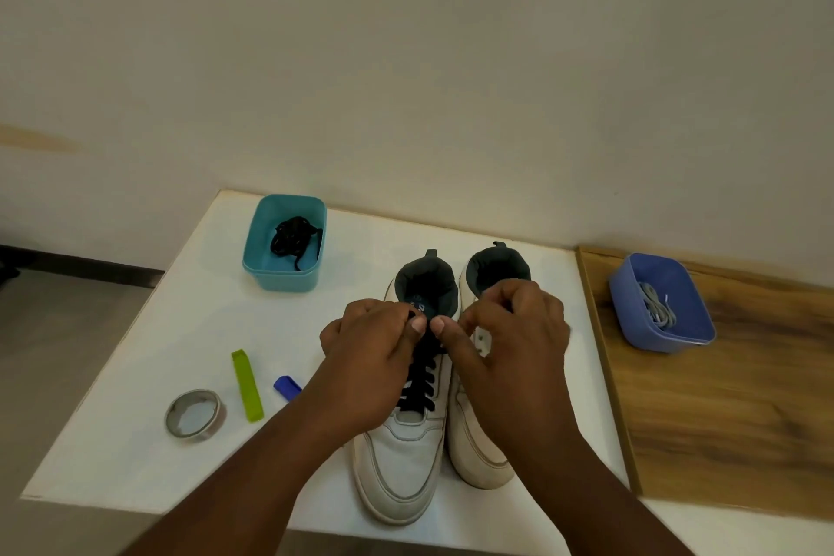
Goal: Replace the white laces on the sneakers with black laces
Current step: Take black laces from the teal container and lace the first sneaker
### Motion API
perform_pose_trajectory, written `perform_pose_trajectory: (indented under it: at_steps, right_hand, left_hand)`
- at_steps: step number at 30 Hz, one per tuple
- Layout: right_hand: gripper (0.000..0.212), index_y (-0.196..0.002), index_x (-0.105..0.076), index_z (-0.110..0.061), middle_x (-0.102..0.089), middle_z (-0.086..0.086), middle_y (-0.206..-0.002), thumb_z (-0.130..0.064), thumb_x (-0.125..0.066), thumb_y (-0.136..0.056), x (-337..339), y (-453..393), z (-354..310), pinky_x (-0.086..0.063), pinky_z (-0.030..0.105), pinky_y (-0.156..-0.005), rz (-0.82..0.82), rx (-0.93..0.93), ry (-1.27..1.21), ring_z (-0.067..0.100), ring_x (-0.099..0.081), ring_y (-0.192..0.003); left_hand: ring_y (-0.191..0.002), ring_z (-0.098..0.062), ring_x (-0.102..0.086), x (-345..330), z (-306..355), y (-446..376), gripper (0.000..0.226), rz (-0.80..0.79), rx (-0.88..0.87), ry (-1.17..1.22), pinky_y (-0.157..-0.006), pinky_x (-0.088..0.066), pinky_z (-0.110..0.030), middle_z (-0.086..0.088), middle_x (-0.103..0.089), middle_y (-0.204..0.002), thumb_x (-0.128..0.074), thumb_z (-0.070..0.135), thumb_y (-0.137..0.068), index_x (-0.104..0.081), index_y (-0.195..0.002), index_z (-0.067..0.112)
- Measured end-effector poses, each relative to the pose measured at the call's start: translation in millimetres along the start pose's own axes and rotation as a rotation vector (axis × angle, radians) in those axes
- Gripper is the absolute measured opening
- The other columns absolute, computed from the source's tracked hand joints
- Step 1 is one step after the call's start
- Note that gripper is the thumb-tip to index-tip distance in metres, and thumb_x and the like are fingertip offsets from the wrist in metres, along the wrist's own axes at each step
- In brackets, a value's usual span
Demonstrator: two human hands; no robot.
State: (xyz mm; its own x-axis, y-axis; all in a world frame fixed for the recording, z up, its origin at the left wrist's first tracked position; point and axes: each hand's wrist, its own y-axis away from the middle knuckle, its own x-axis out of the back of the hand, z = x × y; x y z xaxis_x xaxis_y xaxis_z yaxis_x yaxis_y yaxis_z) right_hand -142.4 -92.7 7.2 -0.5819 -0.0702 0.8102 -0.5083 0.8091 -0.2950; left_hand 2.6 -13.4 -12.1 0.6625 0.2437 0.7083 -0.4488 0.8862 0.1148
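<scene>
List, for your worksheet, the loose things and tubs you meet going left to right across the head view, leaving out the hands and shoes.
metal ring → green strip → teal tub → blue tub

Top of the black lace (419,379): hidden under the fingertips of the left hand (370,357) and right hand (510,343), so the grip cannot be made out.
Right sneaker (474,451): lace area covered by the right hand.
Blue piece (287,386): partly behind the left forearm; too small to identify.
Forearms: cut off by the bottom edge.
Tangle in the blue tub (661,302): blurred, ends unclear.
</scene>
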Motion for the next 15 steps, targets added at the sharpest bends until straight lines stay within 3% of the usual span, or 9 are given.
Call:
perform_pose_trajectory:
  at_steps: [2,5,10,15]
  right_hand:
    - [0.042,-0.082,-0.073,-0.039,-0.054,-0.013,-0.128,-0.071,-0.046,-0.089,0,2,-3,-0.028,0.038,-0.102,-0.06,0.035,0.057,0.014,-0.037,-0.131]
    - [0.023,-0.086,-0.073,-0.041,-0.045,-0.012,-0.151,-0.059,-0.059,-0.086,-4,5,-6,-0.013,0.046,-0.118,-0.192,0.007,0.027,0.018,-0.015,-0.152]
    - [0.027,-0.091,-0.075,-0.038,-0.045,-0.005,-0.153,-0.051,-0.052,-0.09,-3,6,-5,-0.012,0.049,-0.119,-0.213,0.001,0.102,0.024,-0.012,-0.154]
    - [0.006,-0.088,-0.078,-0.037,-0.052,0.004,-0.146,-0.041,-0.073,-0.088,-1,8,4,-0.025,0.056,-0.114,-0.271,0.005,0.377,0.035,-0.027,-0.146]
  left_hand:
    - [-0.119,-0.013,-0.048,-2,0,-1,0.032,-0.001,0.018,-0.017,-0.107,-0.037,-0.041,0.012,-0.057,-0.109,-0.032,0.043,-0.105,-0.061,-0.108,0.031]
    - [-0.116,-0.013,-0.049,-4,-2,-3,0.031,0.006,0.033,-0.002,-0.105,-0.038,-0.041,0.01,-0.058,-0.107,-0.031,0.045,-0.104,-0.059,-0.102,0.032]
    - [-0.098,-0.01,-0.057,-5,-3,-4,0.031,0.055,0.044,-0.008,-0.098,-0.044,-0.043,0.013,-0.064,-0.093,-0.035,0.049,-0.102,-0.061,-0.093,0.034]
    - [-0.099,-0.01,-0.061,2,-10,-2,0.041,0.137,0.118,-0.117,-0.094,-0.048,-0.043,0.014,-0.07,-0.096,-0.036,0.057,-0.097,-0.07,-0.102,0.037]
